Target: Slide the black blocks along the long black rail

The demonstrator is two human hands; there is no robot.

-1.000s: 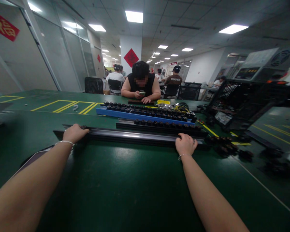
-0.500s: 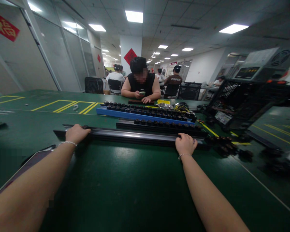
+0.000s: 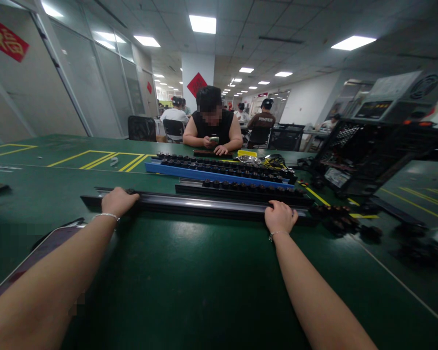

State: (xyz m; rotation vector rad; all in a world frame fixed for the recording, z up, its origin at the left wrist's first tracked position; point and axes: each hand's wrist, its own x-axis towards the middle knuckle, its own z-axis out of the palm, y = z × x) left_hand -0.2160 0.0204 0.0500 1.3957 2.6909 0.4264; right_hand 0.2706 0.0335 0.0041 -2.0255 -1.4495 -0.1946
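A long black rail (image 3: pixel 204 205) with a shiny metal strip lies crosswise on the green table (image 3: pixel 190 282). My left hand (image 3: pixel 118 201) is closed over the rail near its left end. My right hand (image 3: pixel 280 217) grips the rail near its right end, fingers curled over the top. Both wrists wear thin bracelets.
Behind the rail lie another black rail (image 3: pixel 241 190) carrying several black knobs and a blue rail (image 3: pixel 211 171) with more knobs. Loose black parts (image 3: pixel 341 224) sit at the right. A dark crate and machines (image 3: pixel 372 155) stand far right. A person (image 3: pixel 213 129) sits opposite holding a phone. A flat dark panel (image 3: pixel 40 250) lies at lower left.
My left hand has slid a little to the right along the rail. The right hand and the rail have stayed put.
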